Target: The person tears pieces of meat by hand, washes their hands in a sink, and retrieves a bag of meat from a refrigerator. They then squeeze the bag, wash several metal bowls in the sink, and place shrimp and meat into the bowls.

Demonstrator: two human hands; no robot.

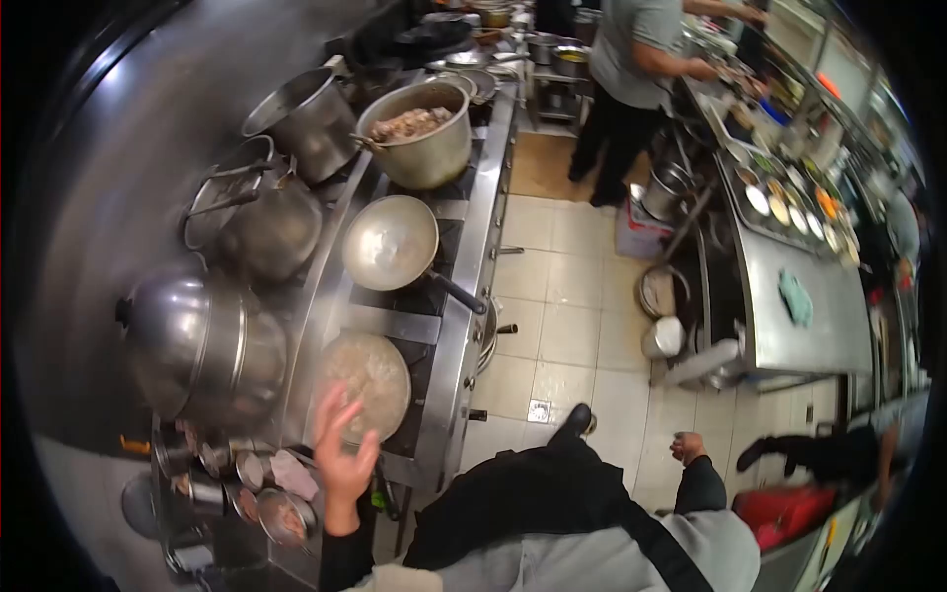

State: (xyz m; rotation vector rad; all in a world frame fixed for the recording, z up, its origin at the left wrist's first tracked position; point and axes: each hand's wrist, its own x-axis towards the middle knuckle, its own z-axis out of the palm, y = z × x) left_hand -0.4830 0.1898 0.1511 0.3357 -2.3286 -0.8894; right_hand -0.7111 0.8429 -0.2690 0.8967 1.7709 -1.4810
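My left hand (345, 456) is raised with its fingers spread, over the near edge of a round pan (367, 380) of pale, cloudy contents on the stove; nothing shows in it. Low at my other side hangs my right hand (688, 448), its fingers curled, and whether it holds anything is too small to tell. Beyond the round pan, a wok (391, 243) with a black handle rests on the burners. Farther back stands a large pot (424, 148) with chunks of food inside.
Several metal bowls (286, 517) and a large lidded steamer (202, 340) stand at the left. A steel counter (799, 331) with food containers lines the right side. One co-worker (636, 59) stands in the aisle, and another person (838, 449) is at the far right.
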